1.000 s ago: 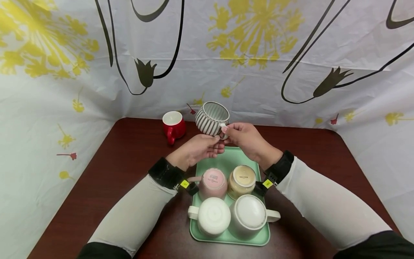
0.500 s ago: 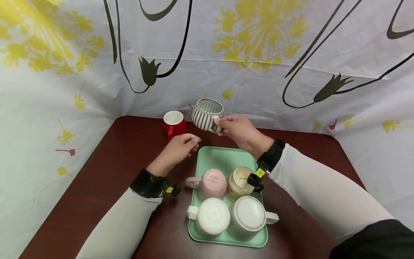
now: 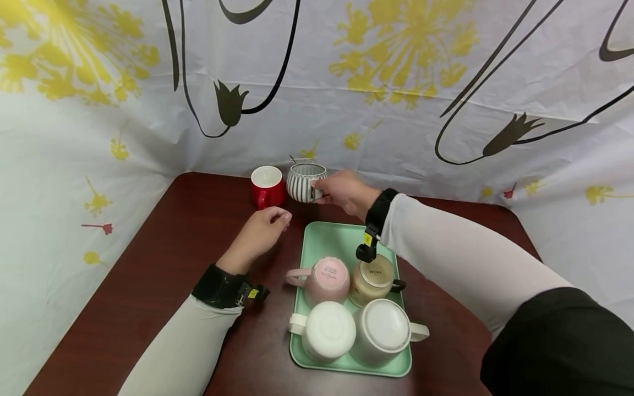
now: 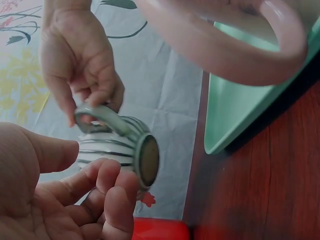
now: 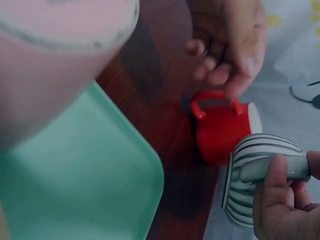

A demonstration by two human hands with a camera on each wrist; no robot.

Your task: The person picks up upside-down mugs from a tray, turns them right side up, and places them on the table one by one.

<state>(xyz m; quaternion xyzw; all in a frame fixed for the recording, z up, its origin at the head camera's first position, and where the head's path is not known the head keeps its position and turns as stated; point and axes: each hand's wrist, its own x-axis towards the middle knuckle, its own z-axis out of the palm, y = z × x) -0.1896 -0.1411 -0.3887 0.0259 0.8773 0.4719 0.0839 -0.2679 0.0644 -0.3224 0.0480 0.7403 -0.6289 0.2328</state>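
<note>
My right hand (image 3: 346, 192) pinches the handle of a grey-and-white striped mug (image 3: 299, 184). The mug is upright, mouth up, at the back of the table, just right of a red mug (image 3: 275, 193) with a white inside. In the left wrist view the brown base of the striped mug (image 4: 149, 160) shows; whether it touches the table I cannot tell. My left hand (image 3: 257, 234) hovers in front of the red mug, fingers loosely curled and holding nothing. The right wrist view shows this left hand (image 5: 230, 45) close to the red mug's handle.
A green tray (image 3: 322, 236) lies in front of my hands. On it, upside down, are a pink mug (image 3: 329, 275), a beige mug (image 3: 375, 275) with a dark handle, and two white mugs (image 3: 328, 331). A patterned cloth (image 3: 396, 143) hangs behind the table.
My left hand has let go of the striped mug and drawn back left. My right hand has carried the mug leftward, lowered it beside the red mug and levelled it.
</note>
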